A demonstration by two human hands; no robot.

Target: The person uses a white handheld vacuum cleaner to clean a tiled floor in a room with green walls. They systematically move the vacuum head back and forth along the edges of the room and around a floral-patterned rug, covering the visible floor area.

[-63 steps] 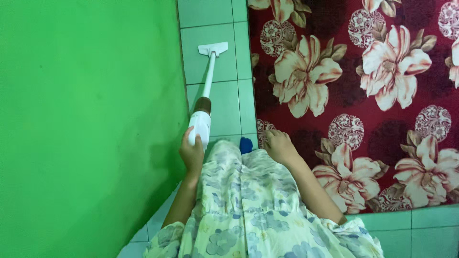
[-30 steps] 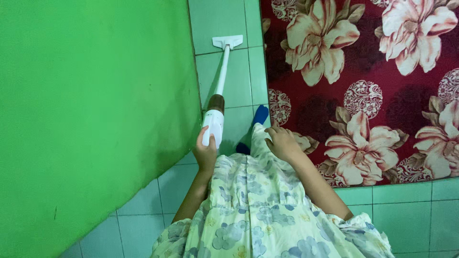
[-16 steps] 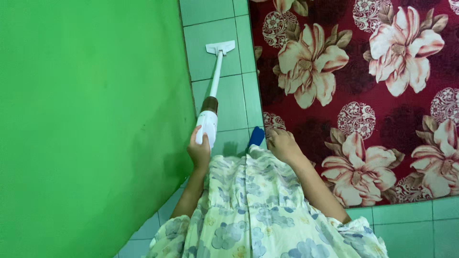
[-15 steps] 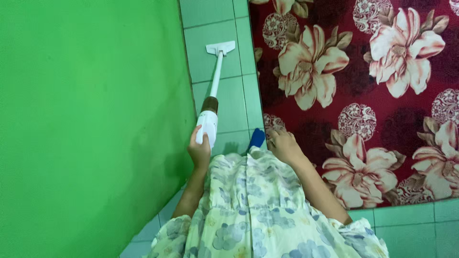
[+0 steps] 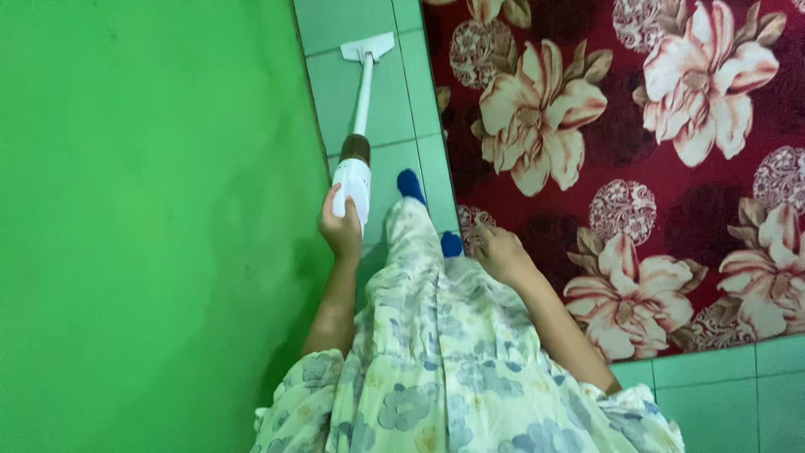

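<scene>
My left hand [image 5: 341,228] grips the handle of a white stick vacuum [image 5: 353,178] with a brown collar. Its thin tube runs forward to a flat white floor head [image 5: 367,48] resting on the pale green tiles [image 5: 387,101] beside the green wall [image 5: 151,218]. My right hand [image 5: 500,252] hangs loosely curled over my floral dress [image 5: 444,352], above the rug's edge, holding nothing. Blue footwear [image 5: 410,185] shows below the dress hem on the tiles.
A dark red rug [image 5: 637,168] with large cream flowers covers the floor to the right, its edge running along the narrow strip of tiles. The green wall closes off the left side. More tiles show at the bottom right [image 5: 721,394].
I have stepped forward; a blue foot now shows ahead on the tiles. The vacuum and its floor head have moved farther along the strip by the wall.
</scene>
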